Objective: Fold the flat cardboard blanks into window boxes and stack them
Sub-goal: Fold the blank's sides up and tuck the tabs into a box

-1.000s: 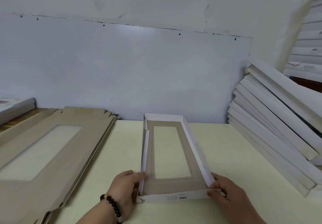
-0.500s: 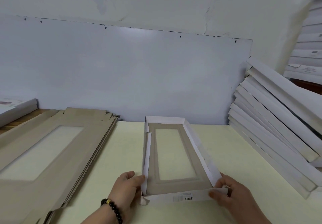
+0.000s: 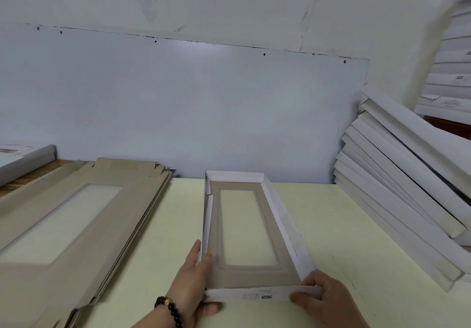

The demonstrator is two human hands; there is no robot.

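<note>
A partly folded window box (image 3: 242, 274) lies lengthwise on the pale table (image 3: 331, 225), grey-brown inside with white walls raised around a clear window. My left hand (image 3: 193, 279), with a black bead bracelet, grips the near left corner, fingers along the left wall and thumb under the near flap. My right hand (image 3: 323, 299) pinches the near right corner, where the white end flap marked SGS meets the right wall. A thick pile of flat cardboard blanks (image 3: 76, 220) lies to the left.
Finished white boxes (image 3: 407, 200) lean in a slanted stack at the right, with more piled behind them (image 3: 453, 72). A white board (image 3: 178, 110) stands against the wall at the table's back. Another white box (image 3: 23, 159) sits at far left.
My left hand has slid forward along the left wall, fingers now inside the box. The right hand shifted slightly on the near right corner. The view tilted a little.
</note>
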